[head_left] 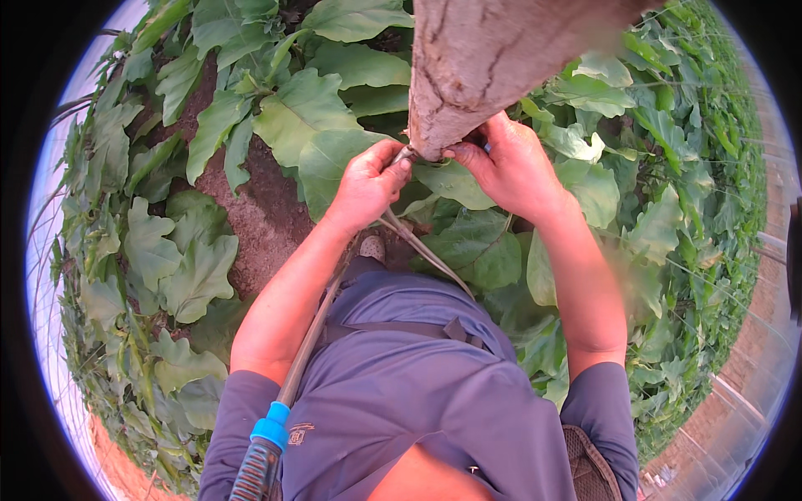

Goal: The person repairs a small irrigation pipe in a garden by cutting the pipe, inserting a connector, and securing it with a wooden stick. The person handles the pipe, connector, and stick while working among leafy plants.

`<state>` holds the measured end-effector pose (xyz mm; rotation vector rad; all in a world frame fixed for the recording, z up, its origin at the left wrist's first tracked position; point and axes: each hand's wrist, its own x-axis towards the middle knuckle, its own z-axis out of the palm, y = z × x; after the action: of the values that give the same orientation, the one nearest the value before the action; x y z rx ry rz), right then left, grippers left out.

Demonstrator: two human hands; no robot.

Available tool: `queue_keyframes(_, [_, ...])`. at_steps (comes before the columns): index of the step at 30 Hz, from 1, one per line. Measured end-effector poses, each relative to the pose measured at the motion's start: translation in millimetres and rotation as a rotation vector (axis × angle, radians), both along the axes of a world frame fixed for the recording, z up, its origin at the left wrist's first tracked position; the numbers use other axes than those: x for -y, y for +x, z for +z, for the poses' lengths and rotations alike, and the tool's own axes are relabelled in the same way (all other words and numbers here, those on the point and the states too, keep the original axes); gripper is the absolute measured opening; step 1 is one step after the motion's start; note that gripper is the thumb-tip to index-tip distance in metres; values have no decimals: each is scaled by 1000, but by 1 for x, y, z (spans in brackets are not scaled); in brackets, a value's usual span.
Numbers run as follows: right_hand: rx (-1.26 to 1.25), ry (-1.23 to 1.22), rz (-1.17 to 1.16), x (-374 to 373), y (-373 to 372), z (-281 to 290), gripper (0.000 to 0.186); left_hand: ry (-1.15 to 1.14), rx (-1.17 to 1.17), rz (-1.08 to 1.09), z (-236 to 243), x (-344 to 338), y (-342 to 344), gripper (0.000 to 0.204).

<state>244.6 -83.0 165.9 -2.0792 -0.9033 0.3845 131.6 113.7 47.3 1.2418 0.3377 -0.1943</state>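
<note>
My left hand is closed, thumb and fingers pinching a small greyish tip beside the lower end of a thick, cracked, brownish-grey piece that looks like wood. The wood-like piece tapers down from the top edge. My right hand presses against its lower end from the other side. Its thumb and fingers are bent inward, partly hidden, and what they hold is not clear. A long greyish rod with a blue collar and dark ribbed handle lies along my left arm. Another thin grey rod or hose slants below my hands.
Broad-leaved green plants crowd both sides and the ground in front. Bare reddish soil shows left of my hands. One shoe is visible beneath them. Thin strings run through the plants on the right. A strap crosses my right shoulder.
</note>
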Motion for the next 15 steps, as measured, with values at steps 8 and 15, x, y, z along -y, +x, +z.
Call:
queue_keyframes(8, [6, -3, -6, 1, 3, -6, 48, -93, -29, 107, 0, 9, -7, 27])
queue_keyframes(15, [75, -34, 28, 1, 11, 3, 44, 162, -59, 109, 11, 7, -8, 17])
